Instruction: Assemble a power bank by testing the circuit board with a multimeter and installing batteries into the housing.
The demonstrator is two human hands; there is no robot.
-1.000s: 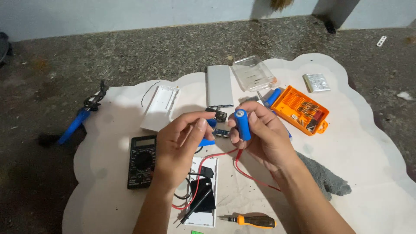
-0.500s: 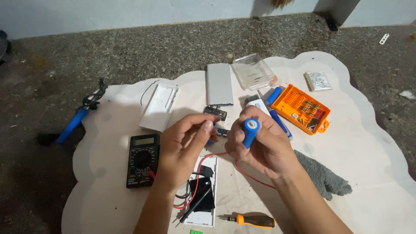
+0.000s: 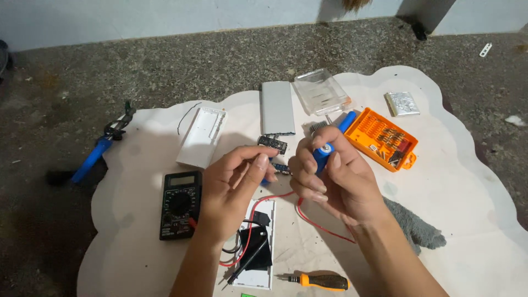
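Turning a blue cylindrical battery cell (image 3: 322, 155) upright so its pale end cap faces the head camera, the right hand (image 3: 336, 177) now grips the cell close between thumb and curled fingers above the white scalloped mat (image 3: 467, 220); a second ago the same cell lay more sidelong in that hand, its blue side showing. The left hand (image 3: 234, 184) has drawn in beside it, thumb and forefinger pinched nearly closed, though whether anything sits between those fingertips cannot be made out. The shift suggests the cell's end is being brought round for inspection or contact. A small dark circuit board (image 3: 272, 144) lies just beyond the fingers, and a red wire (image 3: 324, 225) loops out from under the right palm. Around them rest a black multimeter (image 3: 180, 204), an orange bit case (image 3: 387, 138), a silver flat casing (image 3: 277, 108), a white cover (image 3: 202, 136) and an orange-handled screwdriver (image 3: 322, 281). Most of the cell's body is hidden by the fingers, the wire's ends are covered, and the opened white housing (image 3: 258, 247) near the wrists is partly cut off at the frame's lower edge.
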